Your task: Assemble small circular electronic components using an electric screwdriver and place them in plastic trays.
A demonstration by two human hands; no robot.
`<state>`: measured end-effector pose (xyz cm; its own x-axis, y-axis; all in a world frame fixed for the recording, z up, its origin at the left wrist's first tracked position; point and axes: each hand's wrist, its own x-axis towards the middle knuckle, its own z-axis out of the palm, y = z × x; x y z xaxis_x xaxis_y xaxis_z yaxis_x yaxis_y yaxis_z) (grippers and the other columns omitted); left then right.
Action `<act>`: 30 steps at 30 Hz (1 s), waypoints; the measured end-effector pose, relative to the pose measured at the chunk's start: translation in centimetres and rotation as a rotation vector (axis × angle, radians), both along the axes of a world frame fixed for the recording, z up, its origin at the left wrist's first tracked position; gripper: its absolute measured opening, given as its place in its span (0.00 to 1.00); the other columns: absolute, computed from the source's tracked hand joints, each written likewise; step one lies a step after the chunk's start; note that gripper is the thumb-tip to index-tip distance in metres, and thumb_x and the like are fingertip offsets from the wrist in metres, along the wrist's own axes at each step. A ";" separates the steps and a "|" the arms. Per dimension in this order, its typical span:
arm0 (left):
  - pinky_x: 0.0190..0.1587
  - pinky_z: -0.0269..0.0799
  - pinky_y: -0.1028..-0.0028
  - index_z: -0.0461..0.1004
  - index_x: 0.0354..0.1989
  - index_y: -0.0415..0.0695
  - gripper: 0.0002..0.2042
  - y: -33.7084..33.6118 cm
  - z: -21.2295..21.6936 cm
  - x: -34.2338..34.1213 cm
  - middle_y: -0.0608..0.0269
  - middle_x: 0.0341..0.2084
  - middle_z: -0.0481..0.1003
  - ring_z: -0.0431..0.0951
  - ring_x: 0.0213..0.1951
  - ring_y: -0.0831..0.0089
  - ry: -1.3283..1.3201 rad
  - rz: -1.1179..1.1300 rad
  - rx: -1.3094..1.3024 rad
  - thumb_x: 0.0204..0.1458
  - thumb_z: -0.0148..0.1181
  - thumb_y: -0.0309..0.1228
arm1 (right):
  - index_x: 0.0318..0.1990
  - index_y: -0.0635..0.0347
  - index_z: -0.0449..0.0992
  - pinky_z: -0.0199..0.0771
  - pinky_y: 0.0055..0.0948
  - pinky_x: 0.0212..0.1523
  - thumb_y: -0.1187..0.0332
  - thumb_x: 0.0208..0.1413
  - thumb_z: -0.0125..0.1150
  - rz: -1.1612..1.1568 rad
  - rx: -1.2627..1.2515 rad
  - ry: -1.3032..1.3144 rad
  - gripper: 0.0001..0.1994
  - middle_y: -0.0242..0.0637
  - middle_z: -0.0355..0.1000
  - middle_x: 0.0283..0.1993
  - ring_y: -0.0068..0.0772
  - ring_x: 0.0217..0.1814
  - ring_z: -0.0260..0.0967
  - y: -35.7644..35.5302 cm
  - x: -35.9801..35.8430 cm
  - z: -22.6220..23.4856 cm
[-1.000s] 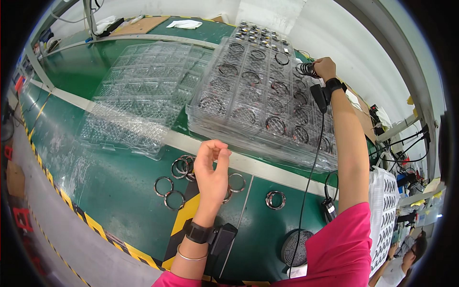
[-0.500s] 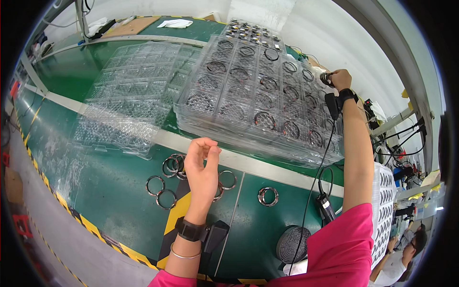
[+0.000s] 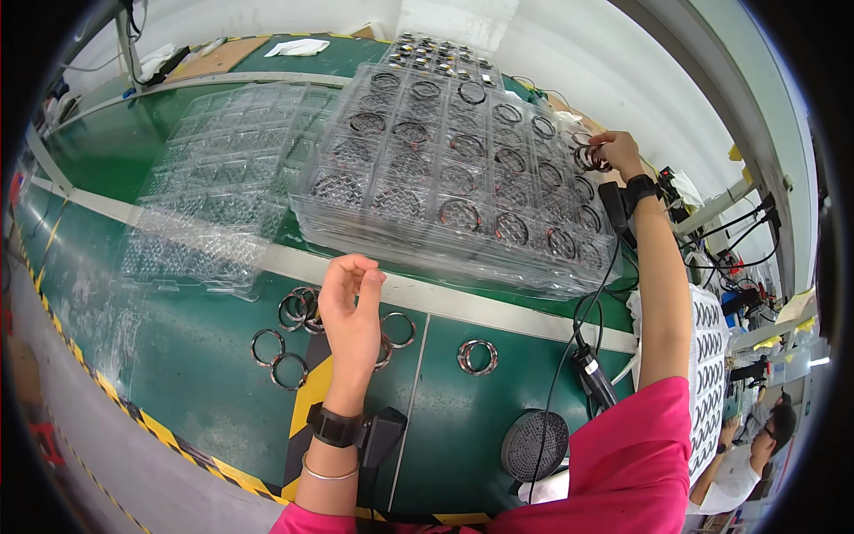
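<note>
Several dark rings (image 3: 589, 160) are resting in the narrow pinch of the right hand (image 3: 620, 151), which is holding them above the far right corner of the stacked clear trays (image 3: 418, 254); their overlap is hiding the exact count. More dark rings (image 3: 459, 214) are lying in compartments of the top tray, including along its near edge. The left hand (image 3: 353, 307) is hovering over the worktop (image 3: 196, 338) just off that stack's near edge, its fingers curling and its thumb standing apart, with nothing visible in the gap. Loose rings (image 3: 289, 370) are lying on both sides of this hand, some overlapping, and a separate ring or small stack (image 3: 478, 357) is sitting farther right. Toward the worktop's near right corner, a round grey perforated object (image 3: 535, 445) is resting near a black cylindrical device (image 3: 594, 378), with a dark cable passing between them. Another batch of clear trays (image 3: 209, 178) is occupying the worktop's left part, beside the ring stack. Striped tape (image 3: 151, 416) is following the near left edge, and beyond the right edge another person (image 3: 738, 476) in a white top is showing
</note>
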<state>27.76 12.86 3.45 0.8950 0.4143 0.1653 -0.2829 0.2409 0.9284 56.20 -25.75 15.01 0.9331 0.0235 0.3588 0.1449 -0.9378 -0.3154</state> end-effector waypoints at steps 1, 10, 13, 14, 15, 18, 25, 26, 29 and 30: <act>0.38 0.64 0.81 0.69 0.36 0.39 0.02 -0.1 0.0 0.1 0.68 0.28 0.71 0.70 0.33 0.82 -0.002 -0.004 -0.008 0.55 0.52 0.20 | 0.33 0.57 0.83 0.73 0.29 0.32 0.73 0.35 0.61 -0.092 -0.009 0.115 0.13 0.37 0.78 0.27 0.33 0.29 0.75 0.3 -0.5 0.8; 0.37 0.64 0.81 0.69 0.36 0.39 0.03 -0.2 -0.2 0.2 0.68 0.28 0.71 0.70 0.33 0.82 -0.001 -0.007 0.018 0.55 0.52 0.21 | 0.29 0.59 0.83 0.73 0.29 0.28 0.73 0.43 0.59 0.129 0.080 -0.019 0.08 0.40 0.76 0.21 0.33 0.23 0.75 4.1 -0.1 1.6; 0.41 0.63 0.80 0.69 0.36 0.40 0.02 -0.1 -0.1 0.2 0.69 0.27 0.70 0.69 0.34 0.81 0.011 -0.022 -0.004 0.57 0.52 0.24 | 0.31 0.58 0.83 0.72 0.28 0.29 0.72 0.42 0.64 0.156 -0.101 -0.045 0.07 0.40 0.77 0.23 0.31 0.23 0.73 6.7 -0.1 1.0; 0.41 0.63 0.80 0.69 0.36 0.40 0.02 -0.1 -0.1 0.2 0.69 0.27 0.70 0.69 0.34 0.81 0.010 -0.021 -0.005 0.57 0.52 0.24 | 0.33 0.58 0.83 0.71 0.27 0.27 0.70 0.43 0.66 0.208 -0.157 -0.045 0.08 0.40 0.77 0.23 0.28 0.22 0.72 7.1 -0.1 0.9; 0.39 0.64 0.80 0.69 0.36 0.40 0.02 -0.2 -0.2 0.2 0.68 0.28 0.71 0.69 0.33 0.81 -0.006 -0.023 -0.007 0.56 0.52 0.23 | 0.33 0.57 0.83 0.70 0.27 0.27 0.69 0.42 0.68 0.246 -0.187 -0.055 0.08 0.38 0.77 0.24 0.28 0.22 0.71 7.0 0.5 0.9; 0.38 0.65 0.80 0.69 0.36 0.39 0.03 0.0 -0.3 0.3 0.68 0.28 0.71 0.70 0.32 0.81 -0.021 -0.011 -0.010 0.55 0.53 0.21 | 0.33 0.56 0.83 0.69 0.28 0.28 0.69 0.42 0.68 0.212 -0.138 0.027 0.08 0.38 0.76 0.23 0.30 0.22 0.71 10.3 0.2 1.6; 0.39 0.66 0.79 0.69 0.36 0.39 0.03 0.1 -0.1 0.3 0.67 0.28 0.72 0.71 0.33 0.81 -0.023 -0.012 -0.060 0.54 0.52 0.21 | 0.37 0.54 0.84 0.70 0.31 0.29 0.70 0.46 0.66 0.458 -0.208 -0.028 0.09 0.39 0.78 0.27 0.29 0.20 0.69 13.9 2.2 -0.1; 0.39 0.66 0.79 0.69 0.36 0.39 0.03 0.2 -0.1 0.3 0.67 0.28 0.72 0.71 0.33 0.81 -0.023 -0.007 -0.059 0.54 0.52 0.21 | 0.38 0.53 0.84 0.70 0.31 0.29 0.70 0.46 0.66 0.501 -0.240 -0.132 0.10 0.39 0.78 0.27 0.30 0.20 0.69 14.4 2.3 -0.1; 0.39 0.66 0.78 0.69 0.36 0.40 0.03 0.1 -0.1 0.4 0.67 0.28 0.72 0.71 0.32 0.80 -0.024 -0.004 -0.075 0.54 0.53 0.21 | 0.39 0.52 0.83 0.70 0.33 0.31 0.67 0.45 0.68 0.387 -0.091 0.037 0.11 0.41 0.77 0.27 0.33 0.23 0.70 16.6 2.5 -0.1; 0.39 0.66 0.78 0.69 0.36 0.40 0.03 0.2 -0.1 0.4 0.67 0.28 0.72 0.71 0.32 0.80 -0.021 -0.001 -0.076 0.54 0.53 0.21 | 0.39 0.52 0.83 0.70 0.33 0.31 0.67 0.45 0.68 0.390 -0.092 0.040 0.11 0.41 0.77 0.27 0.33 0.23 0.70 17.5 2.5 -0.2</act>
<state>28.16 13.01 3.39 0.8919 0.4260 0.1516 -0.3018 0.3110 0.9012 58.67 -8.27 14.85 0.8608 0.4091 0.3026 0.4851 -0.8394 -0.2451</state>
